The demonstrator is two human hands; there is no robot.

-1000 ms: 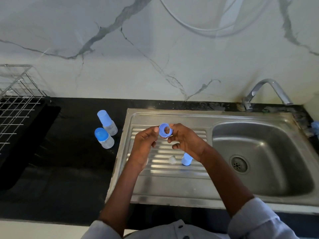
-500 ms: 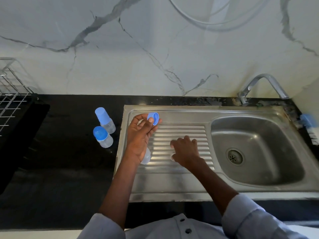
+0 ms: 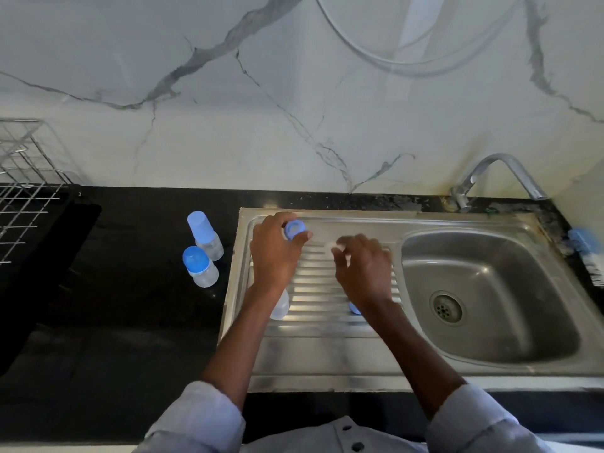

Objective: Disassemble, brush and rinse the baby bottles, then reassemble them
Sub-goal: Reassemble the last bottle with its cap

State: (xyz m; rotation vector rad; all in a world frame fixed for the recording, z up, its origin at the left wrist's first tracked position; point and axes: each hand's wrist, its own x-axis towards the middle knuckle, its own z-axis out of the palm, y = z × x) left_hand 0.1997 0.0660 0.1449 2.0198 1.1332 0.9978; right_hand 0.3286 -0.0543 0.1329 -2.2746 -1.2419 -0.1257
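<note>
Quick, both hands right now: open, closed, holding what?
Left hand: holds the blue ring.
Right hand: pinches a small whitish part, blurred, cannot identify.

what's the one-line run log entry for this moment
stage: disassembly | left hand: holds blue collar ring | right hand: pinches clear nipple | two capped bottles on counter

The bench (image 3: 130,322) is glossy black, the wall (image 3: 228,125) white marble with grey veins, the sink (image 3: 490,354) dull steel with a ribbed drainer; two clear bottles (image 3: 204,266) wear blue caps, and a blue ring (image 3: 295,228) sits in the left hand (image 3: 274,253)
</note>
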